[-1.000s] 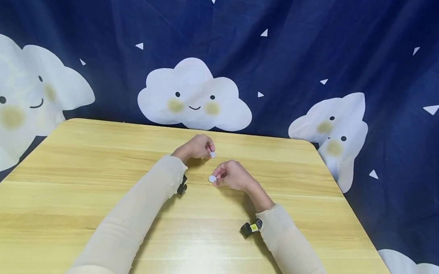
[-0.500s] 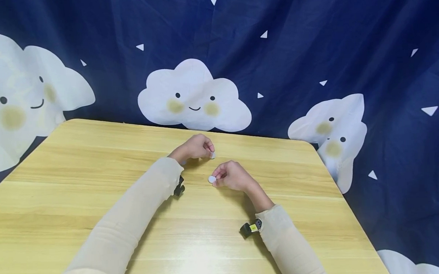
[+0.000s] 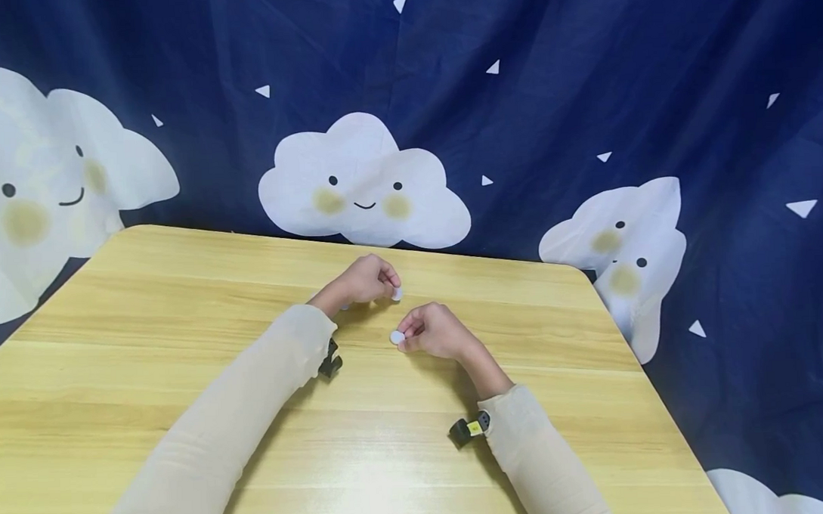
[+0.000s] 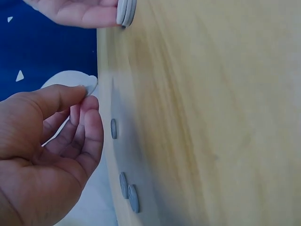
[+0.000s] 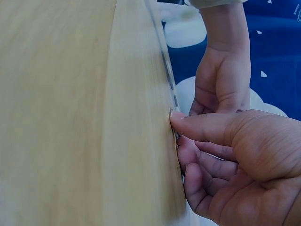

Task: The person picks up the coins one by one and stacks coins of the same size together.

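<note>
In the head view my left hand [image 3: 368, 279] is over the far middle of the table, pinching a small white round disc [image 3: 397, 294] between thumb and fingers. The left wrist view shows this disc [image 4: 91, 86] at the thumb tip, raised off the tabletop. Nearer to me, my right hand [image 3: 436, 332] holds a short stack of white discs [image 3: 397, 338] at its fingertips, low over the wood. That stack [image 4: 126, 12] appears edge-on in the left wrist view. Several loose discs [image 4: 133, 198] lie beneath my left hand; one disc [image 3: 345, 306] peeks out by the left wrist.
The light wooden table [image 3: 182, 310] has rounded far corners. Behind it hangs a dark blue curtain [image 3: 515, 117] with white clouds and triangles. Each sleeved wrist carries a small black camera [image 3: 330, 362].
My left forearm has drawn back slightly toward the lower left, uncovering a disc beside the wrist. The left hand's disc has dipped a little. My right hand stays nearly still.
</note>
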Action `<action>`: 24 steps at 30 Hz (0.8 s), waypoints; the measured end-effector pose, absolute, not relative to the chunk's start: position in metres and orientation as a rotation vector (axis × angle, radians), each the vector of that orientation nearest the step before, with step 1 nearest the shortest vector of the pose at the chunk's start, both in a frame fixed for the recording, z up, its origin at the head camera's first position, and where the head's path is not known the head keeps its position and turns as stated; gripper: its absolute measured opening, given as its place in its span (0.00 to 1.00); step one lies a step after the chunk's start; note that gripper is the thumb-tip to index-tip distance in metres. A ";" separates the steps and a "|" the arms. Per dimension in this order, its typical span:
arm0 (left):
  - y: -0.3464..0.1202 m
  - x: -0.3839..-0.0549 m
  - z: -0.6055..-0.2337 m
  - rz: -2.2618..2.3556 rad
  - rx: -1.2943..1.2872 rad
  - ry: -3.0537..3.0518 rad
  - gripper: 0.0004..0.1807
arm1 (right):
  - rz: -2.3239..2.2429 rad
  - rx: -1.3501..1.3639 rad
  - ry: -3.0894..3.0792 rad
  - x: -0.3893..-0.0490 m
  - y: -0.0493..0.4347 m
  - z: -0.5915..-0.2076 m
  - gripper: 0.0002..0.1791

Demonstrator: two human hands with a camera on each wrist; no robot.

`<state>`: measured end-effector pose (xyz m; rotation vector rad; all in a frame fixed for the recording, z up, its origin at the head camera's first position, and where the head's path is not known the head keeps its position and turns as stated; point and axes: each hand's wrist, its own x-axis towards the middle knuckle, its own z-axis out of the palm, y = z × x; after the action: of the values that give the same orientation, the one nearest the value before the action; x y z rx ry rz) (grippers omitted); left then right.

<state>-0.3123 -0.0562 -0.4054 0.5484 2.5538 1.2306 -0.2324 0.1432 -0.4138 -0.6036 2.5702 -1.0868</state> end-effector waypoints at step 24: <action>-0.066 -0.285 -0.406 1.186 0.675 2.594 0.05 | -1.085 -0.605 2.566 -0.231 0.143 -0.411 0.08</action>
<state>-0.2846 -0.0660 -0.4055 0.6746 2.5938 1.1856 -0.2311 0.1429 -0.4111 -0.6049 2.5659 -1.0847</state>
